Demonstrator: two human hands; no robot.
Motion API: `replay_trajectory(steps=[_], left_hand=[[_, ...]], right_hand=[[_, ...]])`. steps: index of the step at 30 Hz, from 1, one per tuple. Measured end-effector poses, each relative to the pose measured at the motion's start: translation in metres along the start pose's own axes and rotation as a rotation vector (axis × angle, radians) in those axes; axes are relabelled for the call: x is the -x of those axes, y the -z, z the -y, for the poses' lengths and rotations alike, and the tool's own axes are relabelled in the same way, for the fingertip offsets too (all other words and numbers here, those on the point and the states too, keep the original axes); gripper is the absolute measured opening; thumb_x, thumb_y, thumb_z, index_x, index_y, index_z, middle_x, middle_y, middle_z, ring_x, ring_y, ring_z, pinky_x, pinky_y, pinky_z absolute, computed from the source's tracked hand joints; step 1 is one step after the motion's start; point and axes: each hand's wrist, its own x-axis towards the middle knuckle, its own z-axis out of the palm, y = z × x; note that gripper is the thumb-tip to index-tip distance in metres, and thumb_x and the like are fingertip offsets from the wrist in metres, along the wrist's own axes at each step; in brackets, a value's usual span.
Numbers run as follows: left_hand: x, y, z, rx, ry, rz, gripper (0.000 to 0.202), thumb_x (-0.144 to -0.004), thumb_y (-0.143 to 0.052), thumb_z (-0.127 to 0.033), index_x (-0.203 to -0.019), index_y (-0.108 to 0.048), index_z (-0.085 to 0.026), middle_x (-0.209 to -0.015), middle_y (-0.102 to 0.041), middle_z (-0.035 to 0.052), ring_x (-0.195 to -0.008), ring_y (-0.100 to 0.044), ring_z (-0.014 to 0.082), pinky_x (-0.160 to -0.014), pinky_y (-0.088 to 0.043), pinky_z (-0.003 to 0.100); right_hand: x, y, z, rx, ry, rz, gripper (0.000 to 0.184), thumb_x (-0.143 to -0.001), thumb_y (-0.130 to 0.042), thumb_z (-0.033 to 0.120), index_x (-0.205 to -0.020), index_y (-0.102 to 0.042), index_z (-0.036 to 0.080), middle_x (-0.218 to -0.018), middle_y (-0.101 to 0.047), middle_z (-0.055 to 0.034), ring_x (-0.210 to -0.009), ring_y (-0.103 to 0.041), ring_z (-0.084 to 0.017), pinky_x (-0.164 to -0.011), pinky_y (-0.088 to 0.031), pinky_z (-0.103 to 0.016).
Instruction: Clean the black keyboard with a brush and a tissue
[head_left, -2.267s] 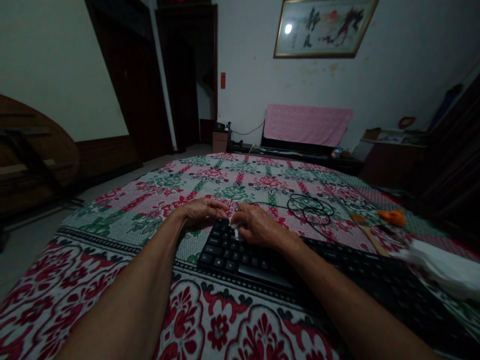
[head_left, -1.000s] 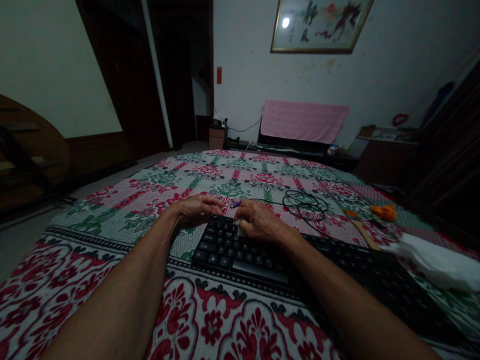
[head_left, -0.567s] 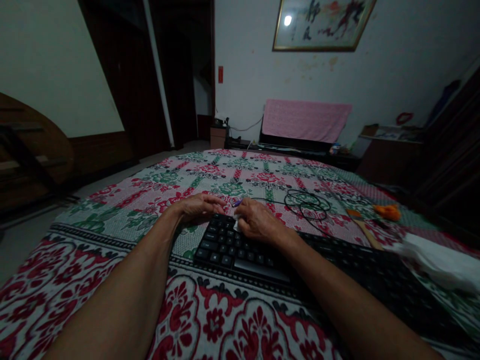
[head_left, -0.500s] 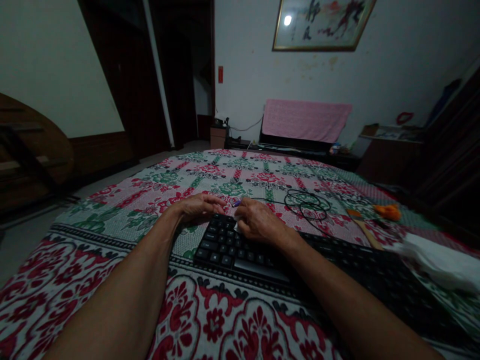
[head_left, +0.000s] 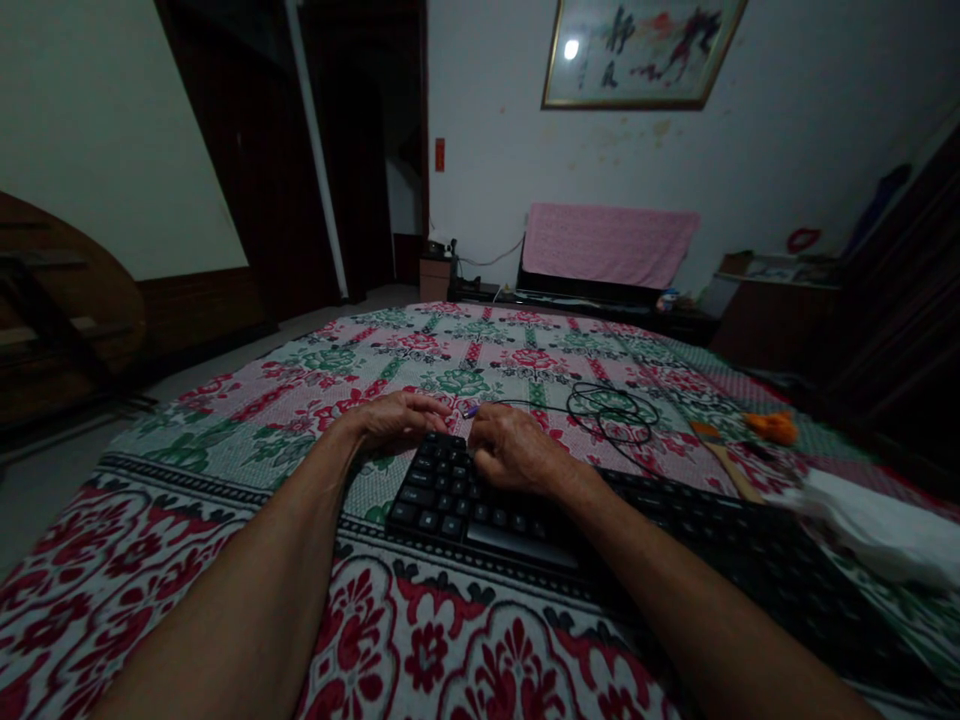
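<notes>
Peering down, I saw my left hand (head_left: 397, 420) at the far-left corner of the keyboard (head_left: 450, 500) on the floral bedspread (head_left: 465, 645), and my right hand (head_left: 517, 452) on its keys. Fingers were curled on both, couldn't tell if they pinched anything.

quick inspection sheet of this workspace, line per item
surface: floral cloth covers the whole top
job's things: black keyboard lies flat near the front edge
clutter: orange thing, wooden stick and white cloth to the right
hands: left hand palm down at the keyboard's far left corner; right hand curled on the keys, grip hidden
cables: cable coiled beyond the keyboard, purple plug loose
surroundings: framed picture on the wall, pink cover below it, dark doorway
</notes>
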Motion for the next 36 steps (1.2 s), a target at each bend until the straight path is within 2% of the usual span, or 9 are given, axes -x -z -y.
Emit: replay_trajectory(steps=[6,10,13,17,22,26,30,33,36], left_hand=[[-0.004,0.003,0.006,0.047,-0.013,0.028,0.036,-0.054,-0.070,-0.007,-0.089,-0.068,-0.014,-0.077,-0.068,0.0038,-0.063,-0.059,0.0098,-0.055,-0.041,0.019],[-0.006,0.005,0.007,0.058,-0.014,0.040,0.037,-0.055,-0.072,-0.010,-0.091,-0.067,-0.014,-0.077,-0.068,0.0037,-0.063,-0.059,0.0102,-0.056,-0.041,0.020],[-0.004,0.004,0.005,0.043,-0.009,0.033,0.037,-0.055,-0.073,-0.011,-0.091,-0.067,-0.014,-0.077,-0.067,0.0036,-0.060,-0.057,0.0089,-0.053,-0.039,0.019],[-0.002,0.001,0.002,0.046,-0.006,0.033,0.035,-0.055,-0.073,-0.011,-0.089,-0.068,-0.014,-0.076,-0.067,0.0032,-0.060,-0.057,0.0081,-0.051,-0.038,0.017],[0.001,-0.006,-0.005,-0.004,0.026,0.008,0.041,-0.052,-0.073,-0.011,-0.092,-0.068,-0.016,-0.078,-0.068,0.0040,-0.054,-0.053,0.0070,-0.048,-0.036,0.018],[0.010,-0.011,-0.020,-0.101,-0.005,0.003,0.043,-0.055,-0.073,-0.015,-0.098,-0.066,-0.018,-0.094,-0.068,0.0043,-0.078,-0.061,0.0136,-0.063,-0.044,0.023],[0.014,-0.019,-0.033,-0.285,-0.098,0.095,0.041,-0.061,-0.072,-0.021,-0.101,-0.065,-0.017,-0.098,-0.067,0.0035,-0.088,-0.060,0.0155,-0.076,-0.044,0.026],[0.011,-0.031,-0.036,-0.360,-0.160,0.164,0.036,-0.060,-0.072,-0.021,-0.096,-0.065,-0.016,-0.091,-0.067,0.0007,-0.082,-0.059,0.0136,-0.075,-0.043,0.025],[0.005,-0.039,-0.034,-0.367,-0.194,0.116,0.031,-0.060,-0.071,-0.024,-0.089,-0.064,-0.015,-0.076,-0.064,-0.0018,-0.067,-0.056,0.0110,-0.063,-0.042,0.023]], right_hand=[[-0.007,-0.015,-0.004,-0.166,0.012,-0.239,0.029,-0.072,-0.050,0.003,-0.096,-0.063,0.015,-0.091,-0.062,-0.0059,-0.085,-0.055,-0.016,-0.077,-0.042,-0.026],[-0.008,-0.020,0.000,-0.198,0.081,-0.132,0.024,-0.080,-0.049,0.008,-0.098,-0.063,0.016,-0.096,-0.064,-0.0072,-0.089,-0.057,-0.016,-0.079,-0.042,-0.027],[-0.006,-0.014,0.002,-0.154,0.093,-0.053,0.025,-0.073,-0.050,0.005,-0.090,-0.065,0.016,-0.088,-0.065,-0.0055,-0.082,-0.057,-0.016,-0.077,-0.041,-0.026],[-0.005,-0.005,0.004,-0.178,-0.054,-0.080,0.022,-0.065,-0.051,0.006,-0.078,-0.066,0.017,-0.077,-0.064,-0.0025,-0.070,-0.056,-0.014,-0.065,-0.040,-0.023],[-0.006,-0.007,-0.001,-0.292,-0.212,-0.177,0.021,-0.075,-0.047,0.012,-0.081,-0.066,0.017,-0.073,-0.065,-0.0005,-0.066,-0.055,-0.012,-0.060,-0.036,-0.022],[-0.006,-0.011,-0.005,-0.339,-0.241,-0.206,0.017,-0.080,-0.049,0.018,-0.084,-0.065,0.018,-0.075,-0.065,0.0002,-0.065,-0.054,-0.011,-0.060,-0.036,-0.022],[-0.006,-0.012,-0.005,-0.425,-0.350,-0.272,0.014,-0.079,-0.055,0.027,-0.088,-0.062,0.019,-0.077,-0.066,-0.0003,-0.066,-0.056,-0.012,-0.060,-0.038,-0.023],[-0.011,-0.016,-0.008,-0.509,-0.461,-0.336,0.014,-0.076,-0.059,0.032,-0.080,-0.060,0.018,-0.072,-0.064,0.0001,-0.063,-0.057,-0.012,-0.057,-0.039,-0.023],[-0.016,-0.017,-0.013,-0.624,-0.526,-0.337,0.022,-0.076,-0.058,0.039,-0.077,-0.059,0.018,-0.067,-0.063,0.0006,-0.060,-0.057,-0.012,-0.054,-0.041,-0.023]])
